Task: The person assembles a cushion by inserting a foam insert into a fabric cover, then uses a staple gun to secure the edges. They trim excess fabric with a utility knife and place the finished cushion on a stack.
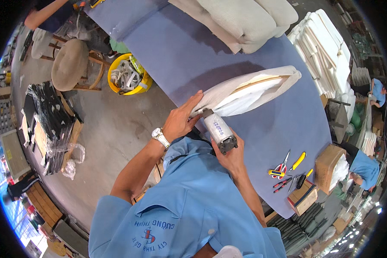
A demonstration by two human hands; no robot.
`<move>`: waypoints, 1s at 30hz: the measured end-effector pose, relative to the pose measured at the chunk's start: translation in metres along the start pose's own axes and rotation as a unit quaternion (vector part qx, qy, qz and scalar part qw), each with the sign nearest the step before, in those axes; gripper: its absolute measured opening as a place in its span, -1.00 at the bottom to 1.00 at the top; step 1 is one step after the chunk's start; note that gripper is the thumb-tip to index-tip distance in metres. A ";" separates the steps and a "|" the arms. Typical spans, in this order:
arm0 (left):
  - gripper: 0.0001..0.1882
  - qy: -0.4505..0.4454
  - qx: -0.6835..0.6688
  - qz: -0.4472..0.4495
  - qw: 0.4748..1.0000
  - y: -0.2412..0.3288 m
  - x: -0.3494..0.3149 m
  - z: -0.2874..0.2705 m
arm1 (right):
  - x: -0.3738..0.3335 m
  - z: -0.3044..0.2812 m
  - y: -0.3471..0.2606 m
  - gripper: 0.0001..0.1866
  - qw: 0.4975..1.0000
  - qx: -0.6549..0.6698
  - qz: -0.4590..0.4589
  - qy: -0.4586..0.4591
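Note:
A long padded panel in off-white fabric stands tilted on the blue-covered table. Its pale inner side and a thin wooden strip face me. My left hand, with a watch on the wrist, grips the panel's near left end, fingers on the fabric and thumb below. In my right hand is a grey staple gun, its nose against or very close to the panel's edge by my left fingers. The gun's body hides most of the right fingers and its handle.
Beige upholstered pieces lie at the table's far side. White panels are stacked at the right. Scissors, a yellow cutter and pliers lie near a cardboard box. A yellow bucket stands left on the floor. Other people work nearby.

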State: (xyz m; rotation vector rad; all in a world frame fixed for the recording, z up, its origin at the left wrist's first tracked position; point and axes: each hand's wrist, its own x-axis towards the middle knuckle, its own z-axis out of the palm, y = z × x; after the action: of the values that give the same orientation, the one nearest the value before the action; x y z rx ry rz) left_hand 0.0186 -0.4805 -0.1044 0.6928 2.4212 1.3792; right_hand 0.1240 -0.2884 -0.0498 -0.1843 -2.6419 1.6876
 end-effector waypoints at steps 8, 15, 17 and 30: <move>-0.12 0.033 0.001 0.041 0.999 0.001 0.001 0.007 | -0.002 0.000 -0.007 -0.50 1.000 -0.003 0.008 0.006; -0.07 0.026 0.006 0.013 1.000 0.007 0.000 0.006 | -0.005 0.005 0.004 -0.48 1.000 0.003 0.015 -0.014; -0.08 0.020 -0.010 -0.002 1.000 0.008 0.000 0.006 | -0.005 0.006 0.005 -0.47 0.999 0.008 0.026 -0.019; -0.04 0.058 0.009 0.024 0.998 0.006 -0.015 0.020 | -0.015 0.010 0.008 -0.50 0.999 -0.005 0.030 -0.017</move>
State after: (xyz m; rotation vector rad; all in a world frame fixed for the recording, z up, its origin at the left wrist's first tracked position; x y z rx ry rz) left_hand 0.0421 -0.4713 -0.1101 0.6974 2.5253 1.4550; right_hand 0.1394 -0.2959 -0.0603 -0.2396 -2.6949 1.7104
